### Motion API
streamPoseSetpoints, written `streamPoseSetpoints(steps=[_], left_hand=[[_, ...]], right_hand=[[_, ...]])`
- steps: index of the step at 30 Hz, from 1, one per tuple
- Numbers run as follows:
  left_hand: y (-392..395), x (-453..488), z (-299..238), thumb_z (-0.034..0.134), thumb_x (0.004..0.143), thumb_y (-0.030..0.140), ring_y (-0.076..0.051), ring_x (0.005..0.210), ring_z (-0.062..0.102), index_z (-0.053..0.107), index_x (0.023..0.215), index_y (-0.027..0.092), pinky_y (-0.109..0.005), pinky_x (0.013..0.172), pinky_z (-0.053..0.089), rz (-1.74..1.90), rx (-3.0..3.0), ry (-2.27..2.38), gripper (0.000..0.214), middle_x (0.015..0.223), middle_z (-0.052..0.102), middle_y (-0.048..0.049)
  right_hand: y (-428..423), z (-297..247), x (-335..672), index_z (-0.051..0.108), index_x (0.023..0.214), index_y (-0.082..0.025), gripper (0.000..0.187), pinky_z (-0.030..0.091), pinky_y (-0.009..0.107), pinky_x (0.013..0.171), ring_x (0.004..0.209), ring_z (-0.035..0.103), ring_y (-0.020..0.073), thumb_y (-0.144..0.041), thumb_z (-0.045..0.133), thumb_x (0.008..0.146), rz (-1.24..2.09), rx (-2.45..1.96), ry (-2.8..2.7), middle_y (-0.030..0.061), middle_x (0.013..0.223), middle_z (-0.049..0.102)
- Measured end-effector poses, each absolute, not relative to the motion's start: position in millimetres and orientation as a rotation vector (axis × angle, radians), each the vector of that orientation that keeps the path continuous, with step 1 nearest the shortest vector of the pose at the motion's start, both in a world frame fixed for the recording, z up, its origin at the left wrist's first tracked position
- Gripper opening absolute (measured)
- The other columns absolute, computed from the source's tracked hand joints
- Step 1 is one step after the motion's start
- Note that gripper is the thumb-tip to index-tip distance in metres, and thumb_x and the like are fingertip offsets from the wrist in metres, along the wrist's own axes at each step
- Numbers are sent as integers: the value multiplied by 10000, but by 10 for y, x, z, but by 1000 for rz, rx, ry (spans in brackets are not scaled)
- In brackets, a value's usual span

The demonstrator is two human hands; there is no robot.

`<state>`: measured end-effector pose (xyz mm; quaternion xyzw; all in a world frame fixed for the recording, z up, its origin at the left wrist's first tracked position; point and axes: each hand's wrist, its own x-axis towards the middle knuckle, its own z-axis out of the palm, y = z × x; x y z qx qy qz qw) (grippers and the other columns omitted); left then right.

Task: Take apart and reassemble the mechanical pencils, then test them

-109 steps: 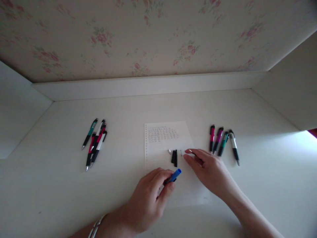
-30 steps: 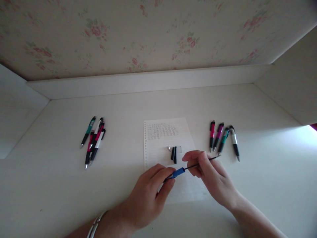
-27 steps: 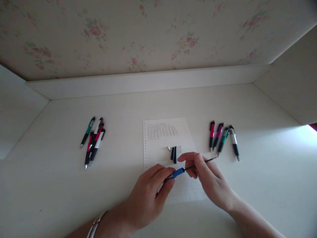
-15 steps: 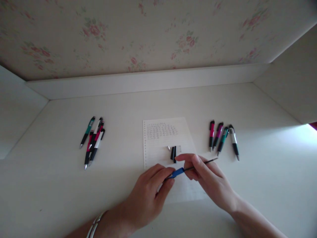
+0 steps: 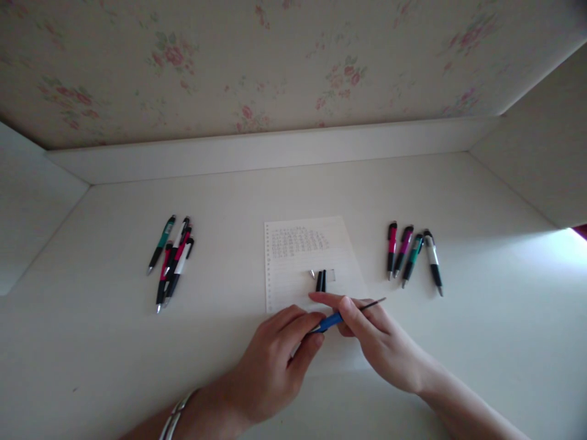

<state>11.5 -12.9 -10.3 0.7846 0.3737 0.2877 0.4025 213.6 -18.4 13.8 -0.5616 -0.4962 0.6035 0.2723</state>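
My left hand [image 5: 284,354] is closed round a blue pen barrel [image 5: 331,321], its fingers near the lower left end. Out of the barrel's right end runs a thin dark ink refill [image 5: 373,303]. Thumb and fingers of my right hand [image 5: 373,333] pinch this refill close to the barrel, with the index finger stretched to the left. Just beyond the fingertips, a black grip sleeve and another black pen part [image 5: 321,281] lie on the lined paper [image 5: 293,281]. Beside them are a silver cone tip [image 5: 312,274] and a small clear piece [image 5: 332,275].
Several assembled pens [image 5: 177,263] lie in a cluster on the left of the white desk [image 5: 220,238]. On the right, several more pens [image 5: 406,253] are spread in a row. A raised ledge [image 5: 284,146] and floral wall [image 5: 293,67] close off the back.
My right hand has moved left and slightly down, bringing the refill further into the blue barrel, so less of it sticks out. My left hand has stayed almost still.
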Motion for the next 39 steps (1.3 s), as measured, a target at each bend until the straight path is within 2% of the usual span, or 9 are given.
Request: streamPoseSetpoints(steps=[9, 13, 16, 21, 24, 28, 33, 37, 39], left_hand=[[-122, 114, -106, 534, 1023, 195, -181, 905, 671, 639, 1162, 224, -289, 853, 537, 716, 1957, 913, 177, 982, 710, -41], [-114, 116, -85, 529, 1026, 214, -181, 905, 658, 647, 1125, 217, -289, 853, 524, 682, 1913, 911, 153, 972, 706, -40], [-118, 105, -70, 523, 1029, 242, -167, 845, 640, 640, 1115, 210, -266, 780, 514, 671, 1844, 945, 149, 944, 691, -35], [-138, 78, -89, 506, 1033, 300, -159, 791, 624, 610, 1110, 210, -264, 730, 505, 706, 1654, 1036, 157, 912, 669, -33], [-137, 78, -96, 493, 1038, 312, -162, 793, 629, 605, 1099, 215, -271, 736, 507, 701, 1626, 1038, 160, 902, 667, -34], [-135, 84, -72, 488, 1037, 300, -158, 778, 620, 603, 1097, 217, -274, 743, 502, 700, 1703, 1038, 153, 908, 671, -35], [-142, 77, -52, 487, 1032, 295, -159, 782, 620, 602, 1054, 207, -263, 717, 494, 686, 1772, 1040, 146, 888, 666, -34], [-137, 71, -54, 488, 1031, 286, -162, 803, 631, 615, 1051, 202, -264, 727, 495, 670, 1784, 1070, 153, 897, 672, -36], [-136, 69, -54, 496, 1026, 276, -165, 819, 636, 625, 1055, 199, -268, 747, 499, 660, 1792, 1062, 153, 904, 675, -37]], right_hand=[[-216, 93, 2125, 531, 1479, -230, 661, 439, 316, 703, 711, 476, 166, -653, 342, 1008, 1741, -1414, -1329, -9, 722, 464], [-195, 124, 2143, 477, 1513, -237, 736, 477, 314, 714, 787, 552, 191, -674, 534, 924, 1762, -1313, -1339, 22, 808, 602], [-152, 155, 2203, 473, 1508, -187, 828, 423, 263, 597, 651, 496, 148, -657, 659, 853, 1712, -1281, -1412, -14, 722, 561], [-38, 82, 2330, 672, 1275, -177, 472, 375, 266, 538, 609, 461, 141, -521, 574, 966, 1188, -1539, -1430, -17, 687, 506], [24, -26, 2353, 700, 1249, -176, 390, 446, 319, 617, 675, 546, 173, -427, 540, 996, 745, -1708, -1658, 60, 850, 621], [63, -134, 2332, 764, 1140, -214, 299, 491, 399, 764, 843, 629, 245, -344, 534, 1000, 476, -1729, -1972, 108, 950, 673], [55, -170, 2322, 770, 956, -217, 198, 524, 361, 720, 828, 658, 224, -306, 593, 965, 647, -1657, -1760, 94, 985, 711], [54, -111, 2302, 764, 870, -247, 103, 544, 309, 718, 785, 682, 186, -346, 738, 862, 974, -1521, -1251, 40, 897, 763], [64, -55, 2286, 776, 876, -264, 125, 555, 274, 748, 816, 701, 167, -359, 808, 801, 1160, -1379, -947, 21, 882, 782]])
